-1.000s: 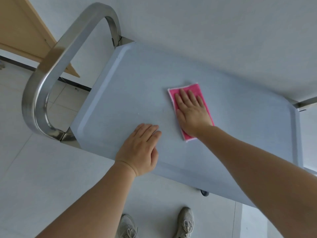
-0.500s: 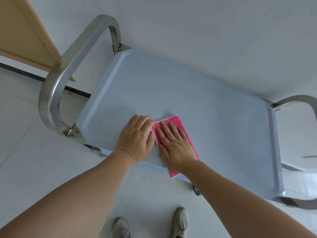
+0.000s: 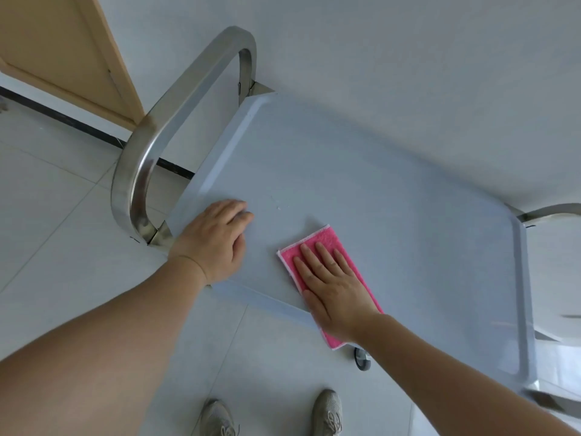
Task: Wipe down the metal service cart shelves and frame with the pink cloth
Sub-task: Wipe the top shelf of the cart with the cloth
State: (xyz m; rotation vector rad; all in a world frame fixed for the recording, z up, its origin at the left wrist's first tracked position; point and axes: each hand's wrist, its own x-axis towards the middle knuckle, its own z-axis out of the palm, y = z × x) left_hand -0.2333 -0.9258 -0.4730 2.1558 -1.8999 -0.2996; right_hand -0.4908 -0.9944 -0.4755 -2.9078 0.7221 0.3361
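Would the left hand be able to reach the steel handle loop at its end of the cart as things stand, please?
Probably yes: the left hand rests on the shelf corner beside the handle loop, holds nothing, and nothing lies between them.

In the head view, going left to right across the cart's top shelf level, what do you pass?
Wooden door → left steel cart handle → left hand, resting on the shelf → pink cloth under the flat right hand → right steel cart handle.

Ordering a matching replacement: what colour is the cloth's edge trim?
Pale pink to whitish trim around the bright pink cloth, seen best in the head view.
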